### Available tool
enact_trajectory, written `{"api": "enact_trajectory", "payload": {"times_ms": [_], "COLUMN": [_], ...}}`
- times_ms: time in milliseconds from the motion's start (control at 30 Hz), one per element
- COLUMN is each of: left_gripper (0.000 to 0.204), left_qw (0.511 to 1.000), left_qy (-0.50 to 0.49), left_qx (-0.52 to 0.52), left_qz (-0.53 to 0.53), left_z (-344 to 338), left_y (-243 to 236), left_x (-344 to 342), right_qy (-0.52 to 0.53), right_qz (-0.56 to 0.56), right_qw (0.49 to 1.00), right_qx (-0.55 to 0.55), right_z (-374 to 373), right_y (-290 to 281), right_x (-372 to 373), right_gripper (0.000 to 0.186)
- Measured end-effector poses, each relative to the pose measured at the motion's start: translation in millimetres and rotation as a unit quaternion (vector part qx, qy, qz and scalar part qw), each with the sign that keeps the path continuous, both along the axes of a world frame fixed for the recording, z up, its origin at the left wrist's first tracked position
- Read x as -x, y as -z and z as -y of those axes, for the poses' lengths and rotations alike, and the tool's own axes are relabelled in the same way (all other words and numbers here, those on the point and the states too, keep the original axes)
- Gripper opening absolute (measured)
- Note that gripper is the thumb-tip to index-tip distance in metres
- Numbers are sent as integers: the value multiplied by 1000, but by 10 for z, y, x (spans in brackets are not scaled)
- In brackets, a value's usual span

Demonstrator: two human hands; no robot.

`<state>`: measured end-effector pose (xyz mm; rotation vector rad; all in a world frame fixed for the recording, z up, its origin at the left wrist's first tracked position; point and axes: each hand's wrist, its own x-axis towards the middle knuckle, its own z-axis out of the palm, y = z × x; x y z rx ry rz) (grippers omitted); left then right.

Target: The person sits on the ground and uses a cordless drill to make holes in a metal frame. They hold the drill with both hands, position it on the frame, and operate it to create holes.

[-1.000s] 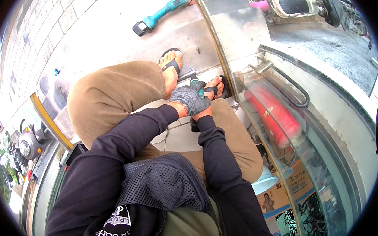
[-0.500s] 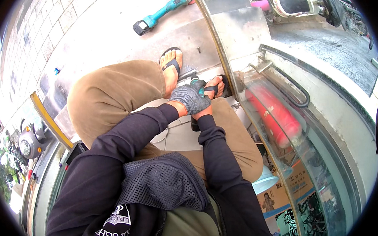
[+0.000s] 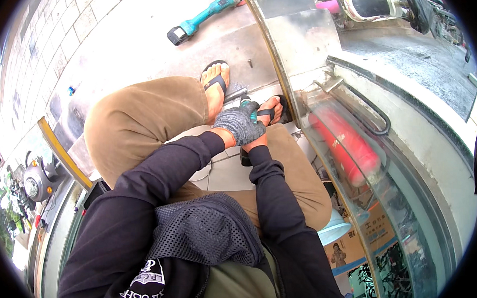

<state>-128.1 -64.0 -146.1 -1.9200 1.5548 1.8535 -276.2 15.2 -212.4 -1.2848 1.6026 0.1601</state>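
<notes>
Between my feet, a teal-and-black cordless drill points away from me, mostly covered by my hands. My left hand, in a grey knitted glove, is wrapped over its top. Under it is my right hand; only its wrist side shows, and its fingers are hidden around the drill's grip. A black part of the drill's base peeks out below the wrists. A thin metal piece shows by the drill's front end, beside my left foot; I cannot tell whether they touch.
A teal cordless angle grinder lies on the ground ahead, and a small bolt lies nearer. To my right stands a brass-edged glass door, with a red fire extinguisher behind the glass. A light-blue basin is beside my right knee.
</notes>
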Motion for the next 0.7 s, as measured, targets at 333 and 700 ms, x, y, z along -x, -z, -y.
{"api": "enact_trajectory", "payload": {"times_ms": [333, 700], "left_gripper": [56, 53], "left_qw": [1000, 1000], "left_qy": [5, 9], "left_qx": [0, -20], "left_qz": [0, -5], "left_z": [-18, 23], "left_y": [21, -42], "left_x": [-3, -15], "right_qy": [7, 22], "right_qz": [13, 5], "right_qw": [1000, 1000], "right_qx": [1, 6], "right_z": [10, -99], "right_y": [-24, 114], "right_x": [-12, 24], "right_gripper": [60, 63]}}
